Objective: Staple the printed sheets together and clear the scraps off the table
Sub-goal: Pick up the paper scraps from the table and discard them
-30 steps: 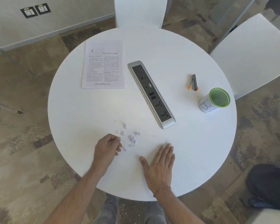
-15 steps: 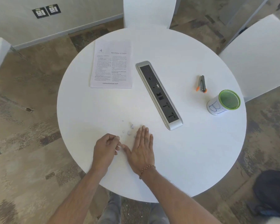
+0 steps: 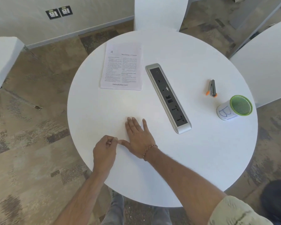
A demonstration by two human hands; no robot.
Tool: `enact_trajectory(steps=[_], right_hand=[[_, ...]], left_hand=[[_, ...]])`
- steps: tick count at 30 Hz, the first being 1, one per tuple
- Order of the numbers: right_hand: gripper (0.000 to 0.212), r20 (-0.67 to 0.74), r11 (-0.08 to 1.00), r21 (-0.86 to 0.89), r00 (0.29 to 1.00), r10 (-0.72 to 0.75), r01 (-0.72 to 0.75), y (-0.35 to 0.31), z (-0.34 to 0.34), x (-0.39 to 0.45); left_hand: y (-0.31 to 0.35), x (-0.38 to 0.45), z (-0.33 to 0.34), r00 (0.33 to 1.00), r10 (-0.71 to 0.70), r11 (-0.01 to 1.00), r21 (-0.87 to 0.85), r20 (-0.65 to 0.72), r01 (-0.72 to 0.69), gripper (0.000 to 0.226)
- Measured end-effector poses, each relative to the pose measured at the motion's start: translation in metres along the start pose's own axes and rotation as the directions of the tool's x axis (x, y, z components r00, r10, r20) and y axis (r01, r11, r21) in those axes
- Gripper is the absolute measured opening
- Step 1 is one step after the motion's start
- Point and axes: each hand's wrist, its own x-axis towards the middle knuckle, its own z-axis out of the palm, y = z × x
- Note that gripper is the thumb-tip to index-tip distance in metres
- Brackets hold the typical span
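Observation:
The printed sheets (image 3: pixel 122 67) lie in a stack at the far left of the round white table (image 3: pixel 201 156). A small grey stapler with orange tips (image 3: pixel 211 88) rests at the right, apart from both hands. My right hand (image 3: pixel 138 135) lies flat, palm down, on the near part of the table, over the spot where the paper scraps were; no scraps show around it. Just left of it, at the table's edge, my left hand (image 3: pixel 104 150) is curled with fingertips pinched together, touching the right thumb. Whether it holds a scrap is hidden.
A long silver power strip (image 3: pixel 168 98) runs diagonally across the table's middle. A white cup with a green mesh rim (image 3: pixel 225 113) stands near the right edge. White chairs stand at the back (image 3: pixel 161 12), right (image 3: pixel 263 59) and left (image 3: pixel 3 59). A dark bag (image 3: pixel 276 200) sits on the floor.
My right hand has swept flat across the table from the right to the left, over the scraps, which no longer show. My left hand stayed curled at the near edge.

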Motion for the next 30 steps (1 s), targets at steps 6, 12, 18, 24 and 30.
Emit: enact_trajectory(steps=[6,12,18,24,30], right_hand=[[0.085,-0.081,1.000,-0.002,0.996,-0.031,0.031,0.011,0.024,-0.055],[0.073,-0.185,1.000,0.015,0.982,-0.024,0.028,0.014,0.029,-0.086],[0.079,-0.137,0.986,0.006,0.977,-0.162,0.165,-0.017,0.024,-0.066],[0.090,-0.023,0.996,-0.003,0.996,-0.091,0.091,-0.015,0.030,-0.058],[0.091,-0.025,0.999,-0.023,0.999,0.035,-0.036,0.013,0.028,-0.065]], left_hand=[[0.001,-0.002,0.002,1.000,0.023,1.000,0.011,-0.016,-0.022,0.016],[0.000,-0.007,0.007,0.999,0.041,0.999,0.011,-0.028,-0.041,0.015],[0.000,-0.010,0.011,0.997,0.042,0.999,-0.032,-0.068,-0.044,0.017],[0.001,-0.009,0.013,0.993,0.064,0.998,-0.021,-0.098,-0.066,0.019],[-0.004,-0.007,0.015,0.995,0.049,0.999,0.009,-0.092,-0.048,0.018]])
